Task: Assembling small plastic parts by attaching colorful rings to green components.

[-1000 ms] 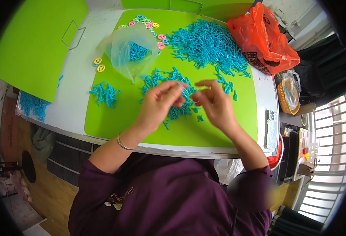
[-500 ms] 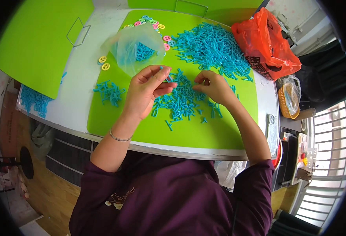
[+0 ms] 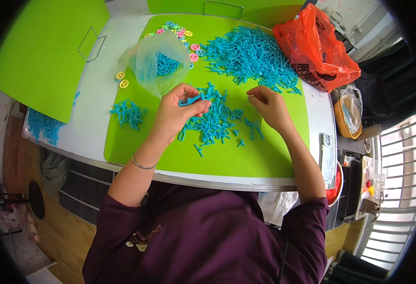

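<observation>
My left hand (image 3: 171,117) pinches a small blue forked plastic piece (image 3: 189,101) between thumb and fingers, above the left part of a loose middle heap of blue plastic pieces (image 3: 211,122). To the right of that heap, my right hand (image 3: 273,111) hovers with its fingers curled together; whatever may be between the fingertips is hidden. A smaller pile of blue pieces (image 3: 128,114) lies left of my left hand. Beyond it stands an open translucent plastic bag (image 3: 146,61) with blue pieces inside. The largest heap of blue pieces (image 3: 250,54) spreads at the far right of the green mat (image 3: 227,163).
Several small coloured wheel-shaped rings (image 3: 181,34) lie behind and beside the bag, and yellow rings (image 3: 124,84) sit to its left. A red plastic bag (image 3: 314,52) stands at the back right. A phone (image 3: 327,154) rests on the table's right edge.
My right hand has moved right, away from the middle heap and my left hand. The blue piece in my left hand is now turned more sideways. The view has shifted slightly.
</observation>
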`<state>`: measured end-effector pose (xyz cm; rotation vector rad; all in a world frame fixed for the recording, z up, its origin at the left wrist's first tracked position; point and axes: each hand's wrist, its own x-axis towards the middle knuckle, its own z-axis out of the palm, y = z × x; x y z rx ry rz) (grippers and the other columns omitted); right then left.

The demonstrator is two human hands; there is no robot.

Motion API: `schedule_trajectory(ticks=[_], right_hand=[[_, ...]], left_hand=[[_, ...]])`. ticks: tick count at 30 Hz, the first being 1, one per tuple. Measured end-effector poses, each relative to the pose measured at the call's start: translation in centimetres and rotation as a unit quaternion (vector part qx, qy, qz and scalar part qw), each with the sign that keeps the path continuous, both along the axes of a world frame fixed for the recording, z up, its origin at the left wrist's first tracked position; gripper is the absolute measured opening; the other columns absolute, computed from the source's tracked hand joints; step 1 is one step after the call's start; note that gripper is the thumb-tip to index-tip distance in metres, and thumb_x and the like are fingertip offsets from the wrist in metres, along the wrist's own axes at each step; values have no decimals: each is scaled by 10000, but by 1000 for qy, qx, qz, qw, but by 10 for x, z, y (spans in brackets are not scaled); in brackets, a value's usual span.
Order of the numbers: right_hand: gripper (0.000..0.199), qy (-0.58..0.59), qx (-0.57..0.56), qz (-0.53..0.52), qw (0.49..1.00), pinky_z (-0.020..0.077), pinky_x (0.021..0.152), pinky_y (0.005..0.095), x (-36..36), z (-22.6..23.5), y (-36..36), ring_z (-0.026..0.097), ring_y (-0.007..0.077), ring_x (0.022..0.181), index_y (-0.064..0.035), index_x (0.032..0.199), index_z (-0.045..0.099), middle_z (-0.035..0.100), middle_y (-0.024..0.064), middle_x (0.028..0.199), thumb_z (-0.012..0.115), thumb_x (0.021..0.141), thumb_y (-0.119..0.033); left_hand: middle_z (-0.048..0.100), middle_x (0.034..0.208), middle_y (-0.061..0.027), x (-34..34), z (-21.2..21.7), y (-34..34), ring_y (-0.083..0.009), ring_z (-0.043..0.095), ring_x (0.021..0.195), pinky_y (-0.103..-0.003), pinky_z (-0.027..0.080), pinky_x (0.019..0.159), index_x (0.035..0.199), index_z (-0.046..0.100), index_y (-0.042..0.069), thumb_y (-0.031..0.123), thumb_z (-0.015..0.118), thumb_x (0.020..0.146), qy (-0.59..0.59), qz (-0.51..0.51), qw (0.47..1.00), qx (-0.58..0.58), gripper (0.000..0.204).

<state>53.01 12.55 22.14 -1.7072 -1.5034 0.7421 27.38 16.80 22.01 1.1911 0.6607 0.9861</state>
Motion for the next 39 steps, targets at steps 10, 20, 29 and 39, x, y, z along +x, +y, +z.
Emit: schedule_trajectory(ticks=[10, 20, 29, 39], right_hand=[[190, -220, 164, 190, 943, 477, 687, 329, -22, -7, 41, 574, 260, 772, -83, 949, 683, 580, 115, 832, 662, 760, -87], [158, 189, -14, 101, 977, 454, 676, 234, -14, 1, 1, 563, 75, 787, -9, 965, 650, 649, 33, 914, 644, 831, -94], [152, 304, -31, 115, 945, 493, 700, 255, -25, 17, -23, 605, 137, 789, -6, 985, 631, 640, 70, 860, 588, 876, -103], [167, 473, -54, 134, 869, 506, 710, 291, -35, 3, -31, 616, 176, 818, -14, 1001, 631, 637, 86, 891, 594, 866, -105]], left_hand=[[620, 763, -52, 0, 2, -2, -106, 600, 652, -223, 475, 591, 860, 593, 16, 42, 740, 734, -23, -22, 999, -36, 196], [643, 748, -70, 4, 5, -12, -107, 613, 639, -207, 494, 575, 870, 575, 31, 45, 714, 761, 10, -69, 995, -73, 177], [635, 755, -38, 15, -9, -17, -90, 604, 670, -214, 485, 615, 841, 585, 45, 36, 722, 749, 40, -114, 991, -64, 165], [652, 828, -45, 15, -11, -17, -104, 609, 760, -229, 486, 726, 956, 645, -3, 12, 675, 779, 45, -138, 986, -79, 181]])
